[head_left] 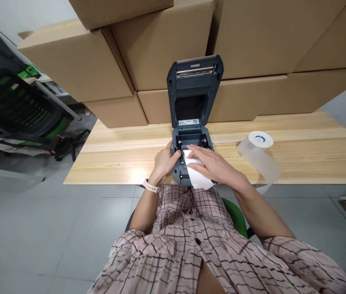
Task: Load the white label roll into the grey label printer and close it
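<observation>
A dark grey label printer [177,173] stands at the table's front edge with its lid [191,92] raised upright. My left hand [164,161] grips the printer's left side, its thumb over the inner edge. Over the open bay, my right hand [212,163] holds a small white paper roll [186,154] with its fingers around the top. A loose strip of paper [200,179] hangs from that roll over the printer's front. Fingers partly hide the roll and the inside of the bay.
A larger roll of white labels [261,140] stands to the right, its backing strip [263,163] trailing off the wooden table [120,153]. Stacked cardboard boxes [173,45] line the back. A black and green chair [20,106] is at the left.
</observation>
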`<act>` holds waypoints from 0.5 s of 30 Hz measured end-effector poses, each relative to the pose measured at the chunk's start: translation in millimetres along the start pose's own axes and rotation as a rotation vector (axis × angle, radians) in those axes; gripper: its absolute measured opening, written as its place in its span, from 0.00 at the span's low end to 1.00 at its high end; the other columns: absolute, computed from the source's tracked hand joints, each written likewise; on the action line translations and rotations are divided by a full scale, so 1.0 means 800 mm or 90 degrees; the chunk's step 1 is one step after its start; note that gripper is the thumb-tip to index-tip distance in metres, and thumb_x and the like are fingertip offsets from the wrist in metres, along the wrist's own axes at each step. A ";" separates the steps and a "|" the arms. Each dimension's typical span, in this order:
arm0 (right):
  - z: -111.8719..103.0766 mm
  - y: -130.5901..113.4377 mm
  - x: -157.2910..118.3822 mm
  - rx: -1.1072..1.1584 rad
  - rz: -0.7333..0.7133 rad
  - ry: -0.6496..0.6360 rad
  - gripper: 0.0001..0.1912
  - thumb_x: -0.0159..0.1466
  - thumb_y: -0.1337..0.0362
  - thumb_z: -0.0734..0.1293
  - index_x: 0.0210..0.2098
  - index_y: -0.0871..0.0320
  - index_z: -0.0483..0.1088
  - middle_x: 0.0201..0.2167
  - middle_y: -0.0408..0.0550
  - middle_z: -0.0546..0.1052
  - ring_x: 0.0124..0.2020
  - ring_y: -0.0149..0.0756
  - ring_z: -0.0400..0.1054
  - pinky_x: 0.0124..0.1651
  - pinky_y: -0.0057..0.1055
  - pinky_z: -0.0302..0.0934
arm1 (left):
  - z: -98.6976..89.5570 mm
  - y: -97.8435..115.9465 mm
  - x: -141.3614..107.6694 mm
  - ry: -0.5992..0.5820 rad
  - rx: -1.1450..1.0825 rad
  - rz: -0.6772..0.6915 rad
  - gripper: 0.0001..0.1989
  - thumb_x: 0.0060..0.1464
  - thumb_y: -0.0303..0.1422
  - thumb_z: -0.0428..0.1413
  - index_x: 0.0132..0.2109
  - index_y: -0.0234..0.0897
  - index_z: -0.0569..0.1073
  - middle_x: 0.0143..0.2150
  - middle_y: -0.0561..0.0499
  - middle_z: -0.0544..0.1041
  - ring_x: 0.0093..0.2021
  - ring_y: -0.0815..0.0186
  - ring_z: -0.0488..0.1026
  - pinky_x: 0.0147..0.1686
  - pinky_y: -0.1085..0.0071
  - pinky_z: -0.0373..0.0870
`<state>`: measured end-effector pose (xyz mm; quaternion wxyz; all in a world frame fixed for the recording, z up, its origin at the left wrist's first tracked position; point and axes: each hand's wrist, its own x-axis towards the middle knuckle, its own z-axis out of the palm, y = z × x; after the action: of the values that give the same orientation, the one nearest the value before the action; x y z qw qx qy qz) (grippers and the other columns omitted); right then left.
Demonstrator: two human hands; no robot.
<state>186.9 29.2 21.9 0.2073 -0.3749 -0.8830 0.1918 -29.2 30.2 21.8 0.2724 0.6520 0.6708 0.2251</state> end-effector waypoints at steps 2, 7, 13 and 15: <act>0.004 -0.003 -0.008 -0.048 -0.028 0.005 0.18 0.76 0.57 0.61 0.56 0.61 0.75 0.69 0.63 0.71 0.73 0.52 0.65 0.71 0.55 0.64 | 0.000 0.000 0.000 0.002 -0.005 0.004 0.29 0.65 0.43 0.50 0.69 0.40 0.70 0.36 0.48 0.81 0.38 0.54 0.77 0.41 0.64 0.67; 0.021 -0.020 -0.030 -0.150 -0.035 0.053 0.24 0.78 0.58 0.57 0.64 0.64 0.72 0.69 0.63 0.72 0.70 0.52 0.68 0.71 0.56 0.66 | 0.002 0.000 0.000 0.002 -0.016 0.002 0.30 0.64 0.43 0.49 0.70 0.39 0.70 0.37 0.47 0.82 0.38 0.55 0.77 0.41 0.64 0.67; 0.040 -0.043 -0.047 -0.229 -0.044 0.092 0.33 0.79 0.49 0.54 0.67 0.70 0.69 0.70 0.67 0.69 0.71 0.57 0.65 0.73 0.57 0.62 | 0.004 -0.002 0.001 0.009 -0.025 0.004 0.30 0.64 0.42 0.50 0.69 0.38 0.71 0.42 0.45 0.84 0.41 0.53 0.78 0.43 0.63 0.67; 0.044 -0.049 -0.048 -0.231 -0.027 0.091 0.35 0.78 0.48 0.54 0.68 0.71 0.68 0.71 0.70 0.68 0.72 0.59 0.65 0.72 0.58 0.62 | 0.004 -0.002 0.000 0.010 -0.027 0.002 0.30 0.64 0.43 0.50 0.69 0.38 0.70 0.41 0.45 0.84 0.41 0.54 0.78 0.43 0.63 0.67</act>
<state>169.9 -30.9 3.2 0.2028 -0.4001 -0.8937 -0.0022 -28.4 30.2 17.9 0.2806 0.6452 0.6671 0.2451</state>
